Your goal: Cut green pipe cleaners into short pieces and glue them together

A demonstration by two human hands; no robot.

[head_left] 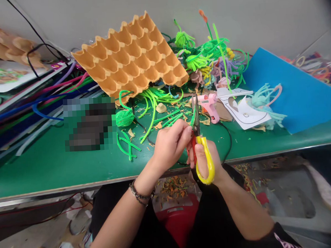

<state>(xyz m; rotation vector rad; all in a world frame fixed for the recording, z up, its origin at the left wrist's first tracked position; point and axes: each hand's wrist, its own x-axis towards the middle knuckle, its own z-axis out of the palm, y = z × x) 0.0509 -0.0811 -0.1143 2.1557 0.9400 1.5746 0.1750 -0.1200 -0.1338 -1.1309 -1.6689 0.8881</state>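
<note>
My right hand (209, 160) grips scissors (207, 166) with yellow and red handles, thumb through the yellow loop, blades pointing away from me. A short green pipe cleaner (193, 117) is pinched in my left hand (173, 140) and lies along the scissor blades; whether they are cutting it I cannot tell. Cut green pipe cleaner pieces (170, 119) lie just beyond my left hand. A wound green pipe cleaner ball (125, 118) sits to the left, with more green pieces (128, 145) in front of it.
Behind stand a cardboard egg tray (134, 53) and a heap of pipe cleaner flowers (206, 55). A pink glue gun (211, 107), a cut paper template (244, 110) and a blue board (294, 91) are on the right. Long pipe cleaners (50, 93) lie left, near a blurred dark object (90, 126).
</note>
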